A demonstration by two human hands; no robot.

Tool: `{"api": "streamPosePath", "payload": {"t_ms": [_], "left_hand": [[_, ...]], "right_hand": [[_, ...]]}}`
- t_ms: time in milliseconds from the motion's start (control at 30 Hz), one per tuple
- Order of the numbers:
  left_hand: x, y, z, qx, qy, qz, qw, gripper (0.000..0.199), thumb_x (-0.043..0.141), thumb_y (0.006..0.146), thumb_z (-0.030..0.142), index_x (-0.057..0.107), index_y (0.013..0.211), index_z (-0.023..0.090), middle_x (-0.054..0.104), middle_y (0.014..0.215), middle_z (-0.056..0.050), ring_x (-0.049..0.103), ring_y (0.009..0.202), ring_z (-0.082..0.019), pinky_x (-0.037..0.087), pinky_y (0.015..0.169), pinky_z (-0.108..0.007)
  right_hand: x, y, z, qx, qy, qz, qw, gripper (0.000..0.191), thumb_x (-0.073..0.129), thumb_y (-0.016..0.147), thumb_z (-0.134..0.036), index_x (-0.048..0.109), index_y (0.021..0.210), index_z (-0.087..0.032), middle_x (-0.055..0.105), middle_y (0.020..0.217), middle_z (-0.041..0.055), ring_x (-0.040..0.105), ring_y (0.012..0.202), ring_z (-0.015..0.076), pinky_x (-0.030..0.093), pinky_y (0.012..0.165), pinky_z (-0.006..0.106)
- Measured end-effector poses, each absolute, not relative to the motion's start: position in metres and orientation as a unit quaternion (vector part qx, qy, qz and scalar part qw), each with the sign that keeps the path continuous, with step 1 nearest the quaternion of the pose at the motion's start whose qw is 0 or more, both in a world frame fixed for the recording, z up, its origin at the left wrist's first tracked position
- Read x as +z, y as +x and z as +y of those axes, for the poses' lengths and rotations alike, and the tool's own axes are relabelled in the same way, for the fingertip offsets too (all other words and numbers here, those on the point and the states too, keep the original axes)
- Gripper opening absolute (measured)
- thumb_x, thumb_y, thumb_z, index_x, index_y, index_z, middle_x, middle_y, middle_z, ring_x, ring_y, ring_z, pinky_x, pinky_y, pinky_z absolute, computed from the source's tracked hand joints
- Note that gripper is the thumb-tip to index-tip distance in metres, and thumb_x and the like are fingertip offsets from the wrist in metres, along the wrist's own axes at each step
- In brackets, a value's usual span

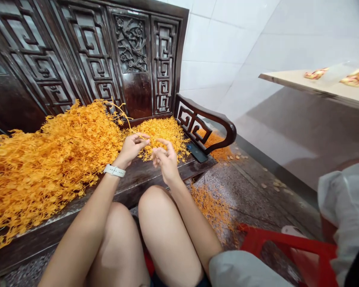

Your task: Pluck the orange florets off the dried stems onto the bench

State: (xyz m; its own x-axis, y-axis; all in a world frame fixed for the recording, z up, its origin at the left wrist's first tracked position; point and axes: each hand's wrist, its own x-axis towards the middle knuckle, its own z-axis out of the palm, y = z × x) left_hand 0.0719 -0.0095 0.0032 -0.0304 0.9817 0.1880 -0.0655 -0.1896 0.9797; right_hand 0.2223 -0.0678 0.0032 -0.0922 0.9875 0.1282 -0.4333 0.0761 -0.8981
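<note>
Bare knees [155,205] take up the bottom middle of the frame, with the left forearm [86,227] slanting up from the lower left and the right one angling in from the lower right. Both hands meet near the center, close but not touching. So the left hand [131,148] is turned inward, wrist with a pale watch band [115,170] toward the camera, and its thumb and fingers are clamped on a thin orange sprig [128,120] that sticks up and to the left from the grip. Right hand [166,161] is bent up at the wrist, index finger stretched toward the left one, the rest curled in by the thumb; honestly can't tell if it's pinching anything. Big heap of orange sprigs [62,155] sprawls over the left side of the dark wooden bench [131,181], and a smaller yellow-orange pile [160,129] sits just behind the hands. Dark phone [196,152] lies right of that, near the armrest [227,129].
</note>
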Motion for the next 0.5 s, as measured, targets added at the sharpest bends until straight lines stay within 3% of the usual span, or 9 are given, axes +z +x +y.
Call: {"api": "streamPosePath", "payload": {"t_ms": [133,300,400,500], "left_hand": [[0.003,0.072,-0.013,0.516,0.595,0.411,0.459,0.032,0.091,0.069,0.038,0.079,0.091,0.018,0.072,0.077,-0.005,0.062,0.067,-0.016,0.048,0.068,-0.028],[0.006,0.067,-0.022,0.461,0.657,0.388,0.453,0.032,0.083,0.078,0.035,0.079,0.104,0.017,0.069,0.074,-0.003,0.060,0.068,-0.017,0.047,0.069,-0.029],[0.010,0.064,-0.029,0.394,0.690,0.387,0.467,0.028,0.076,0.081,0.030,0.078,0.105,0.016,0.062,0.070,0.000,0.055,0.064,-0.015,0.043,0.066,-0.027],[0.013,0.065,-0.036,0.337,0.704,0.365,0.507,0.028,0.071,0.080,0.025,0.077,0.106,0.016,0.064,0.075,-0.001,0.057,0.068,-0.015,0.044,0.067,-0.028]], "right_hand": [[-0.010,0.239,-0.051,0.477,-0.380,-0.509,0.608,0.048,0.071,0.094,-0.039,0.055,0.137,-0.027,0.061,0.067,-0.0073,0.046,0.054,0.0120,0.036,0.053,0.024],[-0.016,0.277,-0.035,0.340,-0.411,-0.672,0.513,0.023,0.071,0.097,-0.043,0.074,0.108,-0.023,0.058,0.071,-0.0029,0.048,0.062,0.0133,0.037,0.062,0.027],[-0.009,0.294,-0.036,0.282,-0.413,-0.703,0.505,0.032,0.069,0.100,-0.043,0.070,0.125,-0.023,0.057,0.073,-0.0031,0.048,0.061,0.0139,0.038,0.062,0.029],[0.001,0.304,-0.040,0.211,-0.380,-0.769,0.469,0.042,0.064,0.104,-0.039,0.061,0.142,-0.023,0.066,0.090,0.0013,0.054,0.069,0.0152,0.043,0.068,0.031]]}}
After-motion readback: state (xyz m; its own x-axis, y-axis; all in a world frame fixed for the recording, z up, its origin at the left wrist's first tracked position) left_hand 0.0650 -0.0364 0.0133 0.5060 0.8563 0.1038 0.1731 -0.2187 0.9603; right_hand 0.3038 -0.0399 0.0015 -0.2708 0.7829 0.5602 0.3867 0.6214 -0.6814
